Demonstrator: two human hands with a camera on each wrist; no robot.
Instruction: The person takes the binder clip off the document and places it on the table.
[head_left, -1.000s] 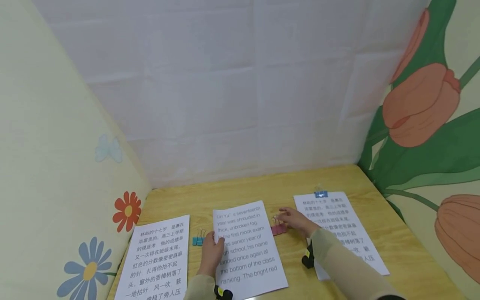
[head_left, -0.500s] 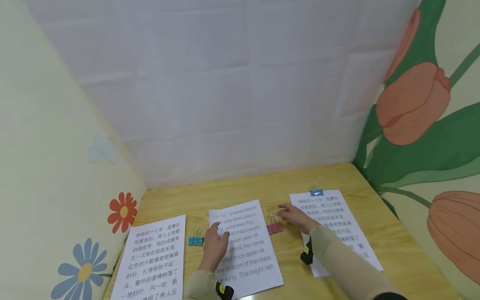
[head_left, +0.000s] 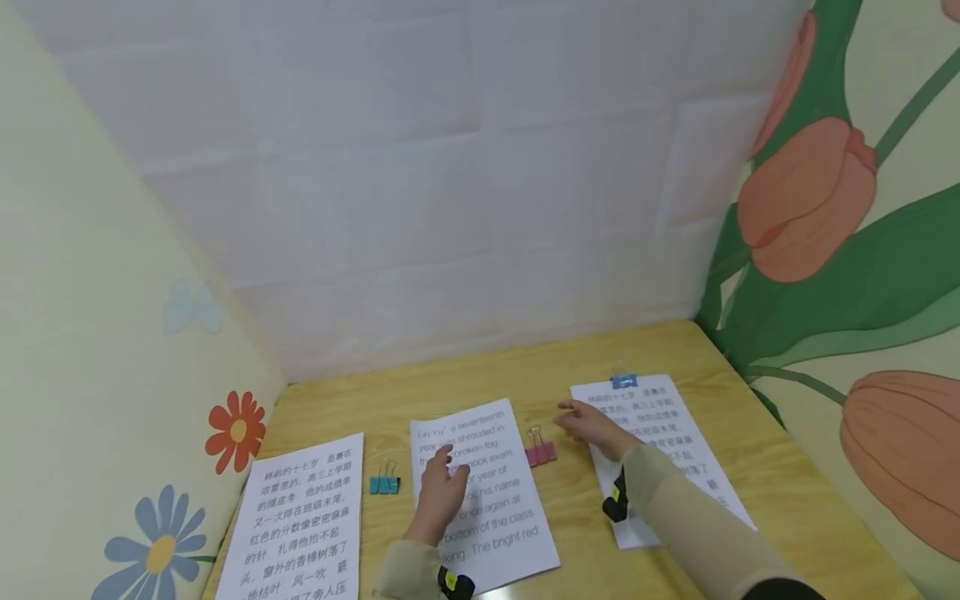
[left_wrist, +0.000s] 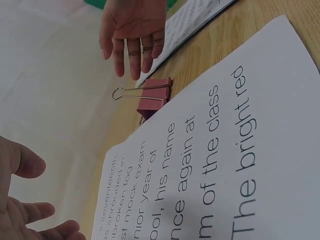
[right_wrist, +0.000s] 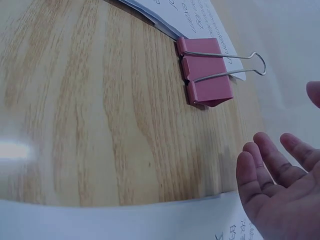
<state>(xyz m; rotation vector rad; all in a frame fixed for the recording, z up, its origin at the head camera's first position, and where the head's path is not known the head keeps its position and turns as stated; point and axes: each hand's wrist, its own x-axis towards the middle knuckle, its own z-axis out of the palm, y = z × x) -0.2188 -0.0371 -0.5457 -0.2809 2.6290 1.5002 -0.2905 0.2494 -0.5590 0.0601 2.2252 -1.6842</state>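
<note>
A printed paper stack (head_left: pixel 510 525) with English text lies in the middle of the table. My left hand (head_left: pixel 441 492) is over its left half, fingers loosely extended and holding nothing. Just right of the stack a pink binder clip (head_left: pixel 541 452) sits on the wood, its wire handles sticking up; the right wrist view shows the pink clip (right_wrist: pixel 207 70) beside the stack's edge. To the right of this clip is my right hand (head_left: pixel 596 427), apart from it, fingers extended and nothing in the grasp. A teal binder clip (head_left: pixel 384 484) sits left of the stack.
On the left lies a paper stack (head_left: pixel 292 517) with Chinese text. Another Chinese-text stack (head_left: pixel 675 417), partly behind my right arm, has a blue binder clip (head_left: pixel 624 381) on its top edge. A white sheet (head_left: pixel 375 167) hangs behind the wooden table (head_left: pixel 465 375).
My left hand has moved from the middle stack's left edge to over its text. My right hand has drawn away from the pink binder clip, which stays on the table. The head view has shifted slightly.
</note>
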